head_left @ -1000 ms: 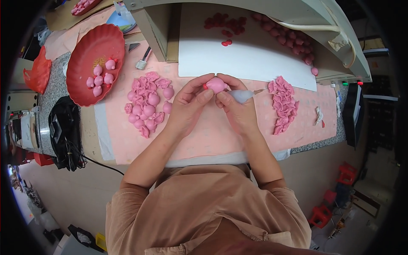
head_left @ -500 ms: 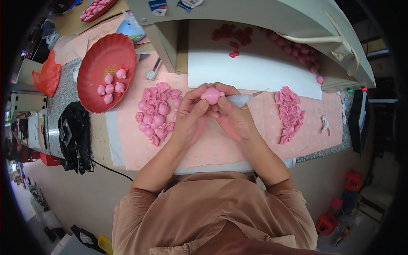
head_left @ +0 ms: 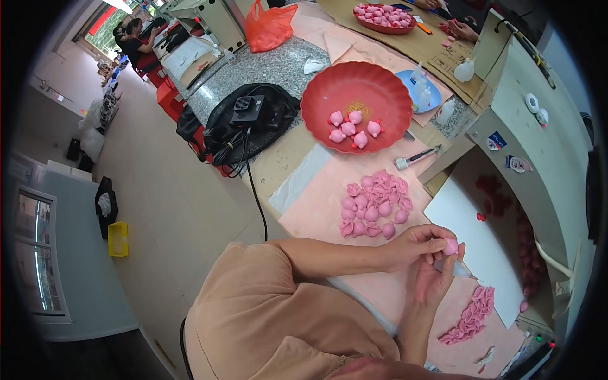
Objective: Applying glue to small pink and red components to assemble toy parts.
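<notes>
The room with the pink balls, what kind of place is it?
Probably a small workshop: pink balls and ruffled pieces lie in piles, a red tray holds more balls, and another person's hand shows near a second tray.

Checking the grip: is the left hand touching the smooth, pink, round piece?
Touching: the head view shows the left hand gripping the smooth, pink, round piece, with no gap at the thumb.
</notes>
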